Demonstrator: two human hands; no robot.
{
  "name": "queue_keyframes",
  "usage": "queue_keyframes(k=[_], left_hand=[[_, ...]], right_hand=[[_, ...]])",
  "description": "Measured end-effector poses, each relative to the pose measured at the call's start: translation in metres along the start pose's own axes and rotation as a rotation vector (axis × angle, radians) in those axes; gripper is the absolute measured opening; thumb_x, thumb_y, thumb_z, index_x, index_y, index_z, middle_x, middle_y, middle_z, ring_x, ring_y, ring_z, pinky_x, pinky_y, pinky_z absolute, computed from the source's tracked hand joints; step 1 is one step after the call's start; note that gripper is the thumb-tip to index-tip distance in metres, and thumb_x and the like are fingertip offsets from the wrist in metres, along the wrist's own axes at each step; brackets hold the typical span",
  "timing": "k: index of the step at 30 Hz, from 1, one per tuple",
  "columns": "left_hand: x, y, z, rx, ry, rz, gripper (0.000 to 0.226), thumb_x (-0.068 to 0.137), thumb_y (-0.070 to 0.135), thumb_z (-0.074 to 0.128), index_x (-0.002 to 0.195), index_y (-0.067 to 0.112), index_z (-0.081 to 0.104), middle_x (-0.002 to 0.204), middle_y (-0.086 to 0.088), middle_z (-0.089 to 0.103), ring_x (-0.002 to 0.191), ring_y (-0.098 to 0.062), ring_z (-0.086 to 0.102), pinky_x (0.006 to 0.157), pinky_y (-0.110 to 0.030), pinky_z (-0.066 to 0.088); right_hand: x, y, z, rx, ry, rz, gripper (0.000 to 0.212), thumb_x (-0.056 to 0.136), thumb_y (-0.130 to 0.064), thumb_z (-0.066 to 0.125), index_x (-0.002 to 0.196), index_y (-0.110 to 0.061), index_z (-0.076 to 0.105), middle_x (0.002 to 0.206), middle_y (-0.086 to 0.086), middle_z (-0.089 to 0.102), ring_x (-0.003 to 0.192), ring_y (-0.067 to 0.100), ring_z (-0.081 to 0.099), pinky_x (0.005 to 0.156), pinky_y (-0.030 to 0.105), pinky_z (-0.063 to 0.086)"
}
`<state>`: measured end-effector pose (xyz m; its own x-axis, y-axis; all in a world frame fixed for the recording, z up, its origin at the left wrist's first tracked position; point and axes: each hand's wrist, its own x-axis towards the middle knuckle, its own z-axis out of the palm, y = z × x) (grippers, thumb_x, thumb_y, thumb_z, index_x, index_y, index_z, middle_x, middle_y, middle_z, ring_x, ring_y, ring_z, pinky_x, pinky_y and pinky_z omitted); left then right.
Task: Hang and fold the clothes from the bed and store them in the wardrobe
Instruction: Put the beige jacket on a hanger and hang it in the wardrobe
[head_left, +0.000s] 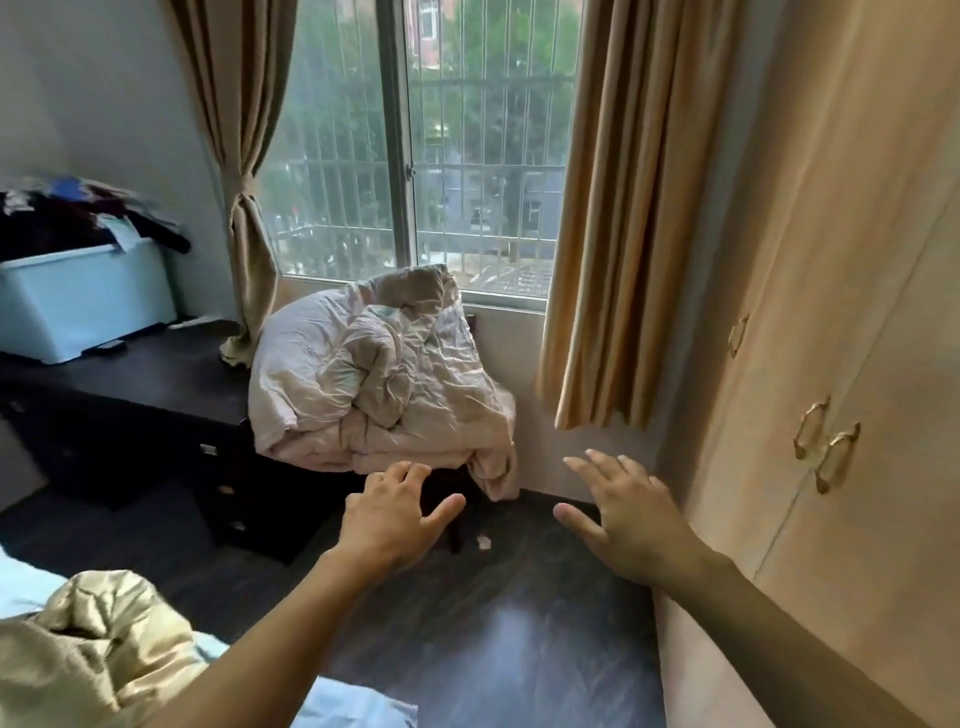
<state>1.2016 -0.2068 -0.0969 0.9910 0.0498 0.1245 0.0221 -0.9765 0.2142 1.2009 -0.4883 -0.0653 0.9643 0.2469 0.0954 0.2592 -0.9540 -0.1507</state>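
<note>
My left hand (397, 514) and my right hand (626, 512) are stretched out in front of me over the dark floor, fingers spread, holding nothing. A shiny gold garment (98, 639) lies crumpled on the bed corner (358, 709) at the bottom left, beside my left forearm. The wardrobe (841, 332) fills the right side, its pale wooden doors closed, with brass handles (826, 447) just right of my right hand.
A crumpled beige duvet (379, 374) is heaped on a dark stool under the window. A dark dresser (135, 415) at left carries a light blue box (83, 301) piled with clothes. Tan curtains (628, 218) hang beside the wardrobe.
</note>
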Motion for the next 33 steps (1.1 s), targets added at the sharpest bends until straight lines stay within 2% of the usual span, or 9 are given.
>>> queue_keyframes(k=[5, 13, 17, 21, 24, 29, 33], left_hand=[[0.084, -0.018, 0.013, 0.019, 0.007, -0.083, 0.081, 0.085, 0.082, 0.028, 0.146, 0.03, 0.038, 0.152, 0.006, 0.039, 0.136, -0.021, 0.038, 0.105, -0.048, 0.038], [0.242, -0.088, 0.041, 0.01, 0.06, -0.212, 0.082, 0.082, 0.083, 0.026, 0.143, 0.03, 0.041, 0.15, 0.006, 0.041, 0.136, -0.021, 0.038, 0.105, -0.05, 0.039], [0.302, -0.132, 0.035, 0.008, 0.095, -0.326, 0.084, 0.082, 0.084, 0.025, 0.145, 0.03, 0.04, 0.152, 0.005, 0.039, 0.138, -0.022, 0.037, 0.105, -0.049, 0.038], [0.328, -0.178, 0.025, 0.004, 0.124, -0.448, 0.084, 0.08, 0.084, 0.024, 0.144, 0.032, 0.04, 0.151, 0.008, 0.039, 0.139, -0.02, 0.035, 0.107, -0.048, 0.036], [0.34, -0.214, 0.016, 0.043, 0.14, -0.562, 0.085, 0.077, 0.085, 0.021, 0.143, 0.035, 0.039, 0.152, 0.008, 0.037, 0.139, -0.02, 0.034, 0.108, -0.046, 0.034], [0.362, -0.272, 0.017, 0.12, 0.157, -0.776, 0.094, 0.07, 0.087, 0.011, 0.142, 0.034, 0.041, 0.153, 0.005, 0.037, 0.139, -0.023, 0.034, 0.108, -0.047, 0.035], [0.384, -0.313, 0.019, 0.176, 0.121, -0.956, 0.082, 0.08, 0.084, 0.024, 0.141, 0.032, 0.041, 0.151, 0.005, 0.039, 0.137, -0.023, 0.036, 0.106, -0.047, 0.037]], right_hand=[[0.112, 0.013, 0.019, 0.026, -0.02, -0.083, 0.069, 0.091, -0.073, 0.031, 0.152, -0.044, 0.017, 0.164, -0.008, 0.016, 0.151, 0.023, 0.012, 0.121, 0.052, 0.018], [0.315, -0.016, 0.046, -0.057, -0.071, -0.259, 0.067, 0.091, -0.071, 0.033, 0.15, -0.041, 0.02, 0.16, -0.006, 0.022, 0.147, 0.026, 0.02, 0.116, 0.051, 0.026], [0.414, -0.055, 0.046, -0.175, -0.068, -0.456, 0.063, 0.092, -0.067, 0.039, 0.148, -0.04, 0.026, 0.159, -0.005, 0.022, 0.143, 0.026, 0.022, 0.109, 0.049, 0.034], [0.492, -0.108, 0.057, -0.056, -0.073, -0.567, 0.067, 0.093, -0.069, 0.034, 0.151, -0.038, 0.024, 0.16, -0.004, 0.024, 0.147, 0.023, 0.02, 0.117, 0.045, 0.025], [0.54, -0.155, 0.077, -0.011, -0.098, -0.71, 0.063, 0.093, -0.066, 0.036, 0.149, -0.037, 0.027, 0.156, -0.007, 0.029, 0.143, 0.021, 0.025, 0.114, 0.042, 0.028], [0.628, -0.23, 0.115, 0.063, -0.184, -0.887, 0.064, 0.095, -0.066, 0.036, 0.151, -0.037, 0.025, 0.161, -0.007, 0.021, 0.148, 0.019, 0.017, 0.115, 0.046, 0.03], [0.692, -0.285, 0.141, 0.079, -0.222, -1.069, 0.067, 0.094, -0.067, 0.034, 0.152, -0.037, 0.022, 0.163, -0.005, 0.016, 0.149, 0.022, 0.015, 0.113, 0.048, 0.029]])
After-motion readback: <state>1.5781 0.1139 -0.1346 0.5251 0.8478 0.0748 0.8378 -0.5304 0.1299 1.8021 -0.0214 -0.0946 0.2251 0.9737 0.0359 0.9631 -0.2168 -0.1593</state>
